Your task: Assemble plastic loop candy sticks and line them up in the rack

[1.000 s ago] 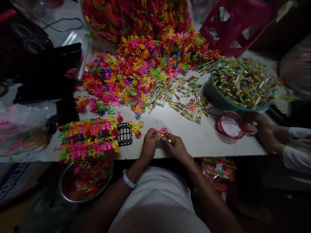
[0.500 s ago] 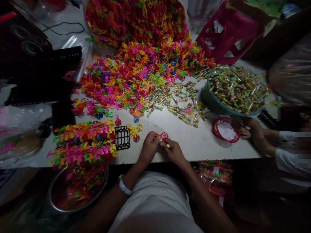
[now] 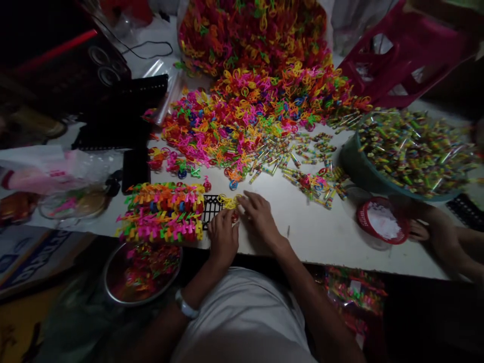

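Note:
My left hand (image 3: 224,236) is at the front of the white table, its fingers curled at a yellow plastic toy piece (image 3: 228,201) with a red wheel. The fingertips cover part of the wheel, and the toy looks pinched there. Just right of it, my right hand (image 3: 261,218) hovers low with fingers bent and apart, holding nothing I can see. The yellow piece lies against a black plastic rack (image 3: 212,207). Left of that, rows of bright toy pieces (image 3: 162,214) stand packed together. Small candy-filled tubes (image 3: 298,154) are scattered beyond my hands.
A large heap of colourful toy pieces (image 3: 242,111) spreads across the back. To the right stand a green tub of filled tubes (image 3: 355,164) and a red basket (image 3: 363,219) with white bits. Another person's hand (image 3: 419,229) is beside the basket. A metal basin (image 3: 109,290) sits below the table edge.
My view has turned left. Both hands have moved left to the yellow piece, and the pink-wheeled piece they held is gone from them. More coloured pieces lie on the tubes at right.

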Motion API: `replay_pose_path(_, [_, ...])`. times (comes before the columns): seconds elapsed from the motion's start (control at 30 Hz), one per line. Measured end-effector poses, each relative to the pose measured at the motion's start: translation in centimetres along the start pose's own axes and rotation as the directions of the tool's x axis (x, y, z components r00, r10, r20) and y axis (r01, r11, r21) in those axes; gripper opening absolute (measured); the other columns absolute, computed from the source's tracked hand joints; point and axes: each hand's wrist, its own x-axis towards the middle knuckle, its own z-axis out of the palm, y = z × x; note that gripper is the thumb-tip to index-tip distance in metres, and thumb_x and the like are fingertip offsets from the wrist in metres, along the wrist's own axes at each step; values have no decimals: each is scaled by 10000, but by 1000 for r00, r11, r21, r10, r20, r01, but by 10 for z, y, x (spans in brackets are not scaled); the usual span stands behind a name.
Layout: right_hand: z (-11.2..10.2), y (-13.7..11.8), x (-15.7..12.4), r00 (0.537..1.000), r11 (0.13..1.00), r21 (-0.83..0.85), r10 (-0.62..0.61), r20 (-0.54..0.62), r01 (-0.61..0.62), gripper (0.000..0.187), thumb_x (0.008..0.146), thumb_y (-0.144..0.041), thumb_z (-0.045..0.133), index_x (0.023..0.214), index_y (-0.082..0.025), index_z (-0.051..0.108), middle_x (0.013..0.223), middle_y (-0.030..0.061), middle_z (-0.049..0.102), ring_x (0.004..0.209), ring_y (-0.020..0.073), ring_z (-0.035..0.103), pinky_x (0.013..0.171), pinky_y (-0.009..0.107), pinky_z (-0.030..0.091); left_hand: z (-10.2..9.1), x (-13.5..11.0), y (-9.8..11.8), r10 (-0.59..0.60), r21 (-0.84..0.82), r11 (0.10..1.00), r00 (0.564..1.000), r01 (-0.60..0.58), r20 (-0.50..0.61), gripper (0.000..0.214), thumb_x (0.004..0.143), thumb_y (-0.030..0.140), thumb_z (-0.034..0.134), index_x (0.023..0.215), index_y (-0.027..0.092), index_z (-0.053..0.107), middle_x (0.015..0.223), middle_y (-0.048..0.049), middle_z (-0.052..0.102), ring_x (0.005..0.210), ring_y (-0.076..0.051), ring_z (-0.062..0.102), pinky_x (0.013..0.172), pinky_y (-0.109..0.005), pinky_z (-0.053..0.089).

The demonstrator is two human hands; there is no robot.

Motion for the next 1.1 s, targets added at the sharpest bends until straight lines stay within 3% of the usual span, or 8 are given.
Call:
replay_pose_path(0.1, [10, -2, 7, 999, 1000, -7, 18, 50, -17, 371, 898, -166, 539, 1260, -232, 581, 1234, 111, 588, 1137, 256, 478, 954, 402, 392, 0, 3, -3, 57, -62, 996, 998, -58, -18, 299, 944, 188, 413, 1216, 165, 534, 1180, -129, 601, 1120, -251, 528, 967, -414, 389])
replay_pose_path(0.27, [-18, 21, -8, 991, 991, -16, 131, 7, -131, 327, 876, -100, 488, 1140, -214, 644, 1065, 97, 611, 982, 242, 508, 850, 375, 425, 1, 22, 2, 48, -26, 998, 998, -49, -35, 361, 940, 181, 417, 1289, 136, 495, 1241, -156, 562, 1145, -274, 494, 996, -429, 370])
replay_pose_path(0.53, [-16, 17, -17, 972, 968, 159, 212, -104, -194, 483, 845, -78, 465, 1293, -235, 549, 1211, 113, 549, 1115, 251, 490, 957, 422, 430, 11, 51, 26, 168, 41, 983, 967, -179, 189, 313, 851, 194, 611, 1163, 203, 589, 1204, -118, 589, 1119, -295, 486, 938, -450, 382])
replay_pose_path(0.63, [-16, 17, -21, 978, 967, 162, 205, -41, -196, 361, 857, -121, 504, 1177, -227, 632, 1137, 102, 602, 1071, 262, 508, 932, 431, 433, 9, 56, 30, 216, -1, 975, 945, -223, 247, 221, 855, 141, 581, 1060, 212, 623, 1095, -87, 632, 1041, -266, 524, 879, -416, 397])
replay_pose_path(0.73, [-21, 19, -26, 955, 905, 340, 291, -53, -257, 303, 892, -194, 522, 1180, -223, 611, 1059, 80, 640, 966, 221, 568, 849, 370, 482, 2, 57, 36, 248, -112, 968, 933, -226, 261, 168, 892, 214, 561, 1048, 205, 620, 1032, -75, 661, 1007, -251, 550, 885, -407, 395])
replay_pose_path(0.83, [-35, 22, -28, 941, 846, 466, 330, -79, -258, 292, 897, -265, 561, 1185, -255, 603, 1048, 54, 665, 919, 195, 605, 809, 338, 504, -8, 55, 44, 198, -321, 942, 938, -101, 286, 207, 890, 273, 567, 1088, 217, 595, 1059, -55, 669, 986, -216, 585, 886, -363, 420])
replay_pose_path(1.0, [-55, 21, -24, 986, 905, 401, 164, -18, -143, 219, 881, -209, 573, 1054, -268, 693, 978, 51, 698, 947, 213, 607, 847, 366, 486, -10, 51, 47, 64, -553, 810, 908, 195, 414, 139, 841, 338, 573, 906, 219, 604, 891, -5, 653, 810, -156, 593, 732, -265, 451])
replay_pose_path(1.1, [-50, 16, -25, 945, 785, 564, 327, -25, -257, 263, 886, -272, 577, 1142, -267, 640, 1060, 47, 675, 908, 186, 634, 803, 333, 515, -1, 49, 44, 11, -622, 693, 858, 363, 513, 181, 798, 381, 602, 818, 201, 608, 785, 7, 615, 754, -150, 561, 698, -258, 436])
